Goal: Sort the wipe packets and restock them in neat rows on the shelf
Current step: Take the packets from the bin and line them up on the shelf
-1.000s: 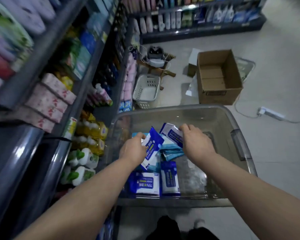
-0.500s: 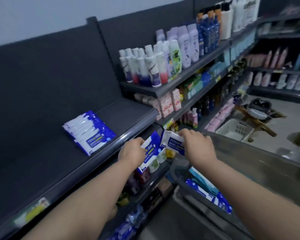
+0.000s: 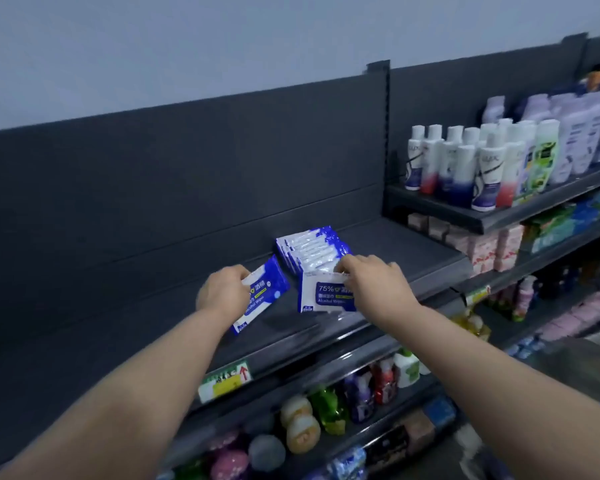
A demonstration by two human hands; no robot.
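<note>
The left hand [image 3: 224, 292] is gripping a flat blue-and-white plastic wipe packet [image 3: 269, 295], fingers curled round its upper end, holding it tilted over the dark grey metal shelf [image 3: 413, 244]. The right hand [image 3: 374, 282] is pinching a second matching packet [image 3: 324, 296] by its top edge, label hanging below the fingertips, probably for slotting in. Just beyond those fingertips, the overlapping row of shelved packets [image 3: 312, 249] is lying

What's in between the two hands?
Just the packets they hold: the left hand grips the left packet, the right hand pinches the right packet. Between those, a thin strip of bare shelf, seen in the head view.
</note>
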